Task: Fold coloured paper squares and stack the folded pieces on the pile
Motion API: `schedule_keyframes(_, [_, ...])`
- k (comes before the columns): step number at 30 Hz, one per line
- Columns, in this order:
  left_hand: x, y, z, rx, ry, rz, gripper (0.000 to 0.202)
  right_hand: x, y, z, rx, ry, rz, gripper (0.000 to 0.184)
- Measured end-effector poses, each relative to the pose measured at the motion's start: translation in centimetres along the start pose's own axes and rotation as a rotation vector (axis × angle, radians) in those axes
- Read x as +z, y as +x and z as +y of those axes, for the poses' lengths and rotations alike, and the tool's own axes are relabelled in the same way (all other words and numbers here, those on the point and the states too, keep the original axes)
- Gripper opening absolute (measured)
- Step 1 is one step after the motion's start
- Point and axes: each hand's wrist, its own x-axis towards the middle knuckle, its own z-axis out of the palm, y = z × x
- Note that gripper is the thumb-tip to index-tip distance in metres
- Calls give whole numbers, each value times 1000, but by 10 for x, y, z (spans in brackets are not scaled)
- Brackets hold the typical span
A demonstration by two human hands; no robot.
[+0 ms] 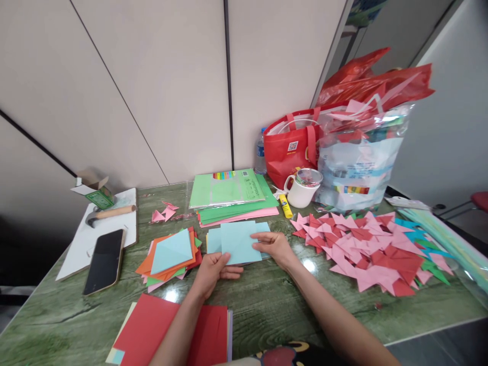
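Where the pale blue square paper sheet (238,241) lies: green wood-grain worktop (274,305), 12 o'clock of hands;
Left hand (215,272): pinching its 7 o'clock edge;
Right hand (274,246): unclenched, fingers flat at 3 o'clock;
Care: probably square corners before creasing

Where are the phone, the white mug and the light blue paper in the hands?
phone (104,261), head view, middle of the dark screen
white mug (300,195), head view, its side wall
light blue paper (238,241), head view, its flat middle

Bare table (274,300) front; folded pile (366,251) blocks right.
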Motion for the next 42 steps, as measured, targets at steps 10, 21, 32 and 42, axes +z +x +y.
schedule_keyframes(10, [1,3,0,25,0,28,33,1,0,2,-27,-29,-35,34])
schedule_keyframes(21, [0,5,-3,128,-2,105,34,5,-2,0,-25,-19,-76,35])
schedule_keyframes(32, [-6,5,-5,146,111,139,36,5,-5,-9,-117,-39,-101,25])
schedule_keyframes(42, [3,-7,2,11,477,-206,43,20,-21,-30,-521,-474,-369,23])
